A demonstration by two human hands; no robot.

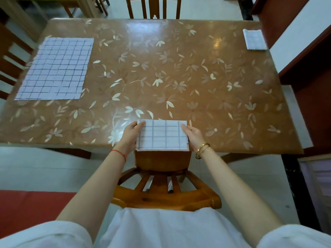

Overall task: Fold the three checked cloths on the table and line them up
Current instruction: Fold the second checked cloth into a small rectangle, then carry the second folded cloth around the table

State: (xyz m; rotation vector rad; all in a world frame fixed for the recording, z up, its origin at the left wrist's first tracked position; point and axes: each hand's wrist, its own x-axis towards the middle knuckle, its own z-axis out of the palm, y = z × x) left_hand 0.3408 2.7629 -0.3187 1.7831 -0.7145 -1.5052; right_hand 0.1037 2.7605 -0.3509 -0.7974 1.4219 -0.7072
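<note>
A folded white cloth with dark checks [162,136] lies at the near edge of the table [179,86], in front of me. My left hand [131,136] grips its left side, thumb on top. My right hand [193,136] grips its right side the same way. A second checked cloth [55,68] lies spread flat at the table's far left. A third checked cloth [254,39], folded small, sits at the far right corner.
The table has a glossy brown cover with a leaf pattern. A wooden chair [164,185] stands between me and the table, under the near cloth. Another chair [154,8] is at the far side. Dark red furniture [308,72] stands close on the right.
</note>
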